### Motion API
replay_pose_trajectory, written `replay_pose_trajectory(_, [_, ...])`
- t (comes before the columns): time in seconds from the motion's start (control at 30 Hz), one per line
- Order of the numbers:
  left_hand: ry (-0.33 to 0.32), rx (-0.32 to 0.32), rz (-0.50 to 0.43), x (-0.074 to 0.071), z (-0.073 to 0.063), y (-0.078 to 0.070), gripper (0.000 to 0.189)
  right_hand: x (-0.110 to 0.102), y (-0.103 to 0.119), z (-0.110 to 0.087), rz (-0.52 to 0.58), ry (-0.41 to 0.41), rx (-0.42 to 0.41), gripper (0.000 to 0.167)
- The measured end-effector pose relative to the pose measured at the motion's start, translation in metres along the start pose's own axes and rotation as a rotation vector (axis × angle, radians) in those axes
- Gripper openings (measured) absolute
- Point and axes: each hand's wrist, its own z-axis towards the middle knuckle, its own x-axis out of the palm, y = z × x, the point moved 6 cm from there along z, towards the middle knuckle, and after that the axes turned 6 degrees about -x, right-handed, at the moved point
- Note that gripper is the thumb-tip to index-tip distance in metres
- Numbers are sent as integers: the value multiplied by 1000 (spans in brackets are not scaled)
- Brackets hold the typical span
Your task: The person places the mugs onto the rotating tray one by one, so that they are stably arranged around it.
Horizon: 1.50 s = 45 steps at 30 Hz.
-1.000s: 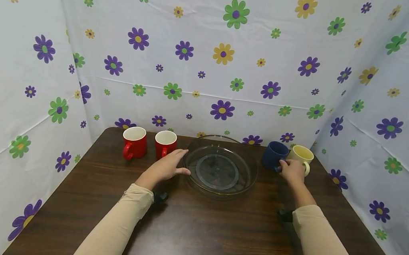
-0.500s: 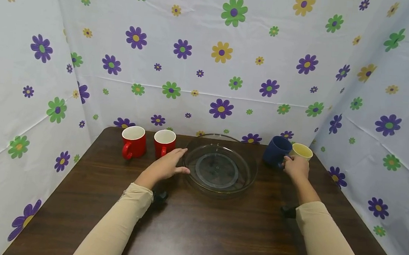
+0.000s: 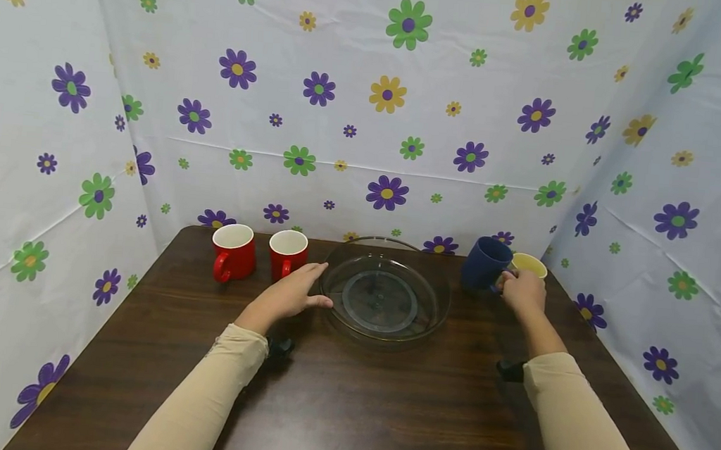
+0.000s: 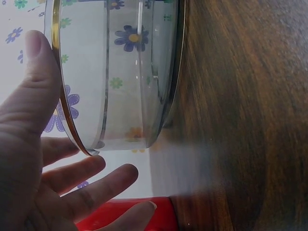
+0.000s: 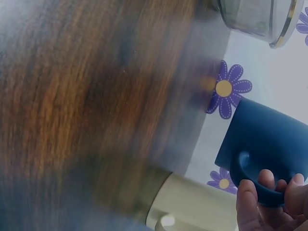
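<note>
In the head view my right hand (image 3: 523, 293) grips the handle of a blue mug (image 3: 484, 263) at the back right. The mug leans, and the right wrist view shows its base (image 5: 227, 137) raised off the table, fingers curled through the handle. Close beside it stands a pale yellow mug (image 3: 530, 264), partly hidden by that hand. My left hand (image 3: 288, 293) is spread at the left side of a large clear glass bowl (image 3: 380, 298). In the left wrist view its thumb (image 4: 42, 72) lies along the bowl's gold-coloured rim, with the other fingers loosely extended.
Two red mugs with white insides, a left one (image 3: 234, 254) and a right one (image 3: 287, 253), stand at the back left, the latter just behind my left hand. A flower-patterned sheet (image 3: 344, 111) hangs behind the dark wooden table (image 3: 372, 402) and along its sides.
My right hand has lifted the blue mug slightly and tilted it, moving a little up and to the right. My left hand, the bowl and the other mugs stay where they were.
</note>
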Motion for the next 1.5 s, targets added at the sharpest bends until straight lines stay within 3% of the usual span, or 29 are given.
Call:
replay_pose_trajectory(0.4, [10,20,4,1,3,-2,91,-12,1,-3,-26,-28,8,34])
replay_pose_trajectory(0.73, [21,6,14,-1,1,1,91,-10,8,0,-14,-34,-5,34])
replay_pose_trajectory(1.1, [19,26,22,1,1,-3,91,-21,13,3,-66,-36,-43,33])
replay_pose_trajectory(1.3, [18,9,15,0,-4,0,90,-18,15,4,-55,-2,-39,31])
replay_pose_trajectory(1.5, [18,33,22,1,-3,-3,92,-22,13,2,-62,-13,-26,30])
